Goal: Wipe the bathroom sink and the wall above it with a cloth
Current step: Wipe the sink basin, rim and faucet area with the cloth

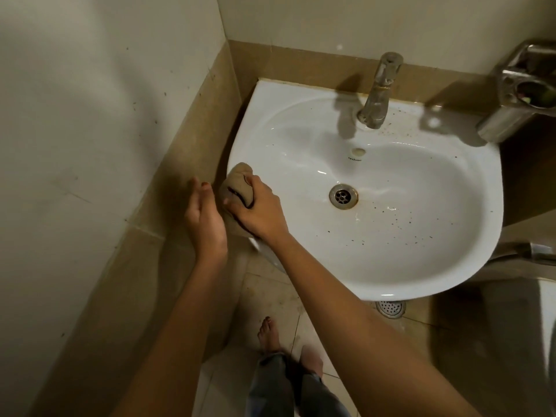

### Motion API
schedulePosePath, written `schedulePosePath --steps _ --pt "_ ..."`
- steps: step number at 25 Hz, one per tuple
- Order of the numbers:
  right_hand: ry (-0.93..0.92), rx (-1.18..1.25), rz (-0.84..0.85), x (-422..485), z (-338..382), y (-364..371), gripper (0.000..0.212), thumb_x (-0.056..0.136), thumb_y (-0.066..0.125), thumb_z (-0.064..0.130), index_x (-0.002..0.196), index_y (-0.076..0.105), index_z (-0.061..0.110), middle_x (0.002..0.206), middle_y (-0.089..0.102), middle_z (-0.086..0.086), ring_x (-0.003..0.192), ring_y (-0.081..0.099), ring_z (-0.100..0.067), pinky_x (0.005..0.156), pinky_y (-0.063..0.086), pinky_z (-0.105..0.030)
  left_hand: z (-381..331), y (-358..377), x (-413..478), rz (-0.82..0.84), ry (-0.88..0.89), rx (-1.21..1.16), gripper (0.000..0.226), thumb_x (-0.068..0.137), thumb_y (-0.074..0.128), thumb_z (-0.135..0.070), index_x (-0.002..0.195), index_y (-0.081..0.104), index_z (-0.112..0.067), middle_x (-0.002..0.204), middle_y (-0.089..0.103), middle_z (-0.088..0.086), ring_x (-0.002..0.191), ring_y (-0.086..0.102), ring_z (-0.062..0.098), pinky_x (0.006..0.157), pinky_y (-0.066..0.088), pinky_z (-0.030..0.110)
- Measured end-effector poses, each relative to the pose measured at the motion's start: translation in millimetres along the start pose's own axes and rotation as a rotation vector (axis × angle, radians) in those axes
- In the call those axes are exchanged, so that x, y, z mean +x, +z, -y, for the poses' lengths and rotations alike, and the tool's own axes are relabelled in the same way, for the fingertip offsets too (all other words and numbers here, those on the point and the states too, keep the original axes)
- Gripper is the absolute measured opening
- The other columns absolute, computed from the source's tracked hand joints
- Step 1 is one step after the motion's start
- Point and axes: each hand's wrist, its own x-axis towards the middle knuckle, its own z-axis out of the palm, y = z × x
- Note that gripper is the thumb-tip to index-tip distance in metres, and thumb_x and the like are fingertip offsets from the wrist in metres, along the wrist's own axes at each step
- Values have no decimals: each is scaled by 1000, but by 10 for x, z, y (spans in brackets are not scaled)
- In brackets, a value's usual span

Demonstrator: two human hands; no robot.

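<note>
A white ceramic sink (391, 251) sits in the corner of a small bathroom, its oval bowl glossy and scattered with dark specks, most thickly on the right side and around the faucet base. The wall (90, 100) to the left is pale and matte, marked with small dark spots, and a band of tan tile (186, 139) runs along it and behind the sink. The floor (270, 296) is tan tile too, stained, with a round perforated floor drain (390, 308) just under the sink's front edge.

The cloth (237, 183) is a bunched beige wad pressed on the sink's left rim. The right hand (255, 210) is clamped around it, fingers curled over the top. The left hand (204, 218) hangs just beside it, off the sink's edge, fingers loosely spread and holding nothing; whether it touches the cloth cannot be told.

A dull, tarnished metal faucet (377, 91) stands at the back of the bowl, and a ringed metal drain (343, 196) sits in the middle. A shiny steel holder (517, 94) juts from the wall at right. Bare feet (269, 335) stand on the floor below.
</note>
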Motion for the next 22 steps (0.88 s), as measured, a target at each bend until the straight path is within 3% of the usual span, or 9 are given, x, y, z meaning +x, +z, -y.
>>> schedulePosePath --steps 4,8,11,16,22 --pt "-80 -154 120 -277 -62 -129 53 81 69 32 127 48 18 119 61 -5 101 58 -23 90 47 -35 -38 -102 -117 -26 -20 -6 47 98 39 -34 143 36 -19 148 40 -1 135 37 13 99 28 19" --pt "-105 -334 224 -630 -158 -463 47 84 66 37 124 49 16 113 63 -6 94 59 -24 71 35 -24 23 -75 -350 8 -34 28 47 98 39 -34 143 36 -19 148 40 -1 135 37 14 99 29 19" --pt "-101 -428 290 -902 -235 -812 37 86 64 37 114 55 15 101 67 -6 89 61 -26 65 33 -25 78 -58 -507 28 -25 38 46 98 39 -33 142 37 -19 148 40 -1 135 38 13 101 31 20" --pt "24 -441 311 -1052 -346 -1222 25 83 67 35 98 58 18 87 68 -3 83 63 -27 67 43 -30 96 -39 -552 42 -21 8 45 98 40 -33 141 39 -21 146 43 -3 132 41 11 98 33 19" --pt "-7 -487 233 -1018 -171 -898 33 87 61 40 109 57 16 99 69 -5 92 61 -28 67 36 -27 123 18 -411 55 -23 8 44 97 43 -30 140 42 -19 146 43 -2 123 43 4 90 36 14"
